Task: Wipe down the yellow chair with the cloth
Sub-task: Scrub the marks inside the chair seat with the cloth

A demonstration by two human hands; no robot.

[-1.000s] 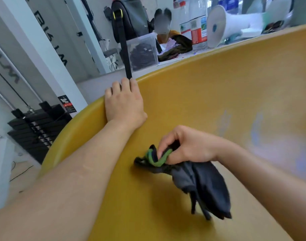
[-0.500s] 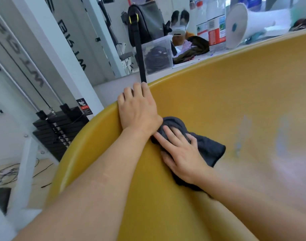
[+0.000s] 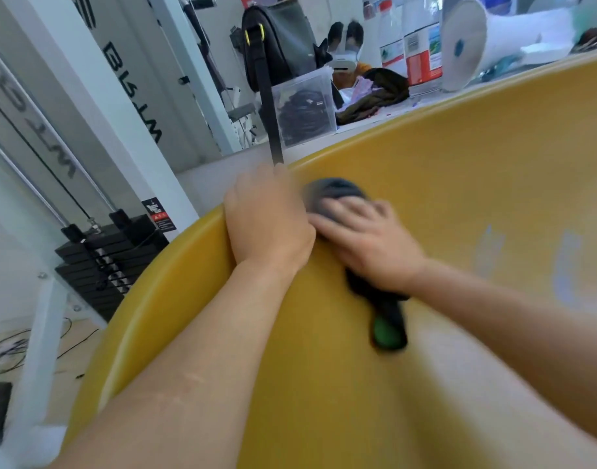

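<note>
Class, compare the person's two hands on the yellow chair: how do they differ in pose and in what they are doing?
The left hand grips the yellow chair rim, bare and sharp; the right hand lies flat on the dark cloth, motion-blurred. Left fingers curl over the edge; right fingers are spread. Both rest on the chair.

1. The yellow chair (image 3: 459, 170) is seen from close up as a smooth, curved shell with a rounded rim; pale blurred reflections are carried on its right side
2. The cloth (image 3: 334, 192), dark grey with a green patch at its lower end, is pressed flat against the shell just below the rim and is blurred
</note>
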